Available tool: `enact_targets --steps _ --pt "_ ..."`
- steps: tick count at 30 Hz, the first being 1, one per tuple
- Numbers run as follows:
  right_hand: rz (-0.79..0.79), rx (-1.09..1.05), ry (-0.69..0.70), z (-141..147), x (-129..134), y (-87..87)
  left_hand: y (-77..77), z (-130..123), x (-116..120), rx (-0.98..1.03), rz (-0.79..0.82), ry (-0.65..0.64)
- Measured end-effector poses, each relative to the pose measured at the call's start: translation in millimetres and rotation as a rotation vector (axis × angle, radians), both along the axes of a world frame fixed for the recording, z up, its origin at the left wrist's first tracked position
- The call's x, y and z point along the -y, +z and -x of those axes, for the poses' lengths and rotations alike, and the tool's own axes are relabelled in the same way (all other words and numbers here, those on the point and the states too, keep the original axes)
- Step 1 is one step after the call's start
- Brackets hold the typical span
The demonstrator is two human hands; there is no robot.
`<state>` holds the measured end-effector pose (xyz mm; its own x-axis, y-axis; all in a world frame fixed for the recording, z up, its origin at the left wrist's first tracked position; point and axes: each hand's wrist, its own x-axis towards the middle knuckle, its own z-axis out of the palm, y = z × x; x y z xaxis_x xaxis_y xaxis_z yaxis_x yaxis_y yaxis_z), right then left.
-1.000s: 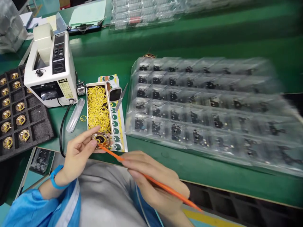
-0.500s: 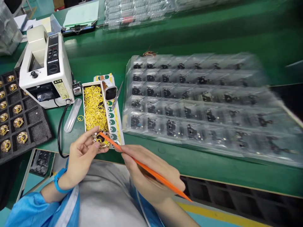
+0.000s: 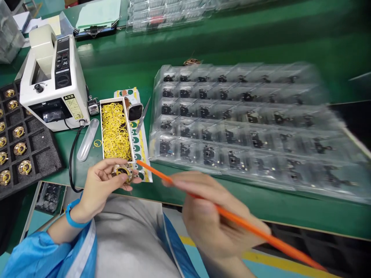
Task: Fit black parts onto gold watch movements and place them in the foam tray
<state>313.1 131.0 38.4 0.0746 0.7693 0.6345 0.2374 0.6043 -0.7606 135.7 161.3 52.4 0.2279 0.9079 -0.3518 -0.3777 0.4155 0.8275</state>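
One orange stick (image 3: 245, 223) (in right hand (image 3: 213, 229)).

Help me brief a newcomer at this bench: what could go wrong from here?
The left hand holds the round part near the box of yellow rings, where a slip might drop it among them. The orange stick in the right hand, its tip close to that part, could bump it. The watch next to the box might get knocked.

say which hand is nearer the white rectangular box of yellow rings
Left: the left hand is by the near end of the box, holding a round gold part; the right hand, farther off to the right, holds a slim orange stick.
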Motion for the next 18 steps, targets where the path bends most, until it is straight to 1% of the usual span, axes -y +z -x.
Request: enact_targets --steps 2,4,6,8,10,12,15,18 --pt "0.084 -0.113 -0.039 -5 1 1.8 0.6 0 -1 -0.026 -0.014 -0.04" --pt "0.145 -0.128 -0.031 -6 3 4.1 -0.4 0 -2 -0.055 -0.035 -0.068" --pt "0.169 -0.057 0.021 -3 5 7.2 -3.0 0 -3 -0.071 -0.058 -0.075" --pt "0.147 0.121 0.049 5 7 10.3 -6.0 -1 -3 -0.082 -0.081 -0.05" --pt "0.086 0.331 -0.006 15 6 11.8 -7.2 -3 -2 -0.104 -0.113 -0.007" --pt "0.013 0.462 -0.117 25 2 11.2 -5.9 -5 1 -0.144 -0.155 0.023" --pt "-0.014 0.514 -0.249 34 -5 8.4 -1.3 -8 6 -0.216 -0.226 0.043" --pt "0.042 0.499 -0.284 37 -10 6.3 0.1 -8 12 -0.277 -0.31 0.066"
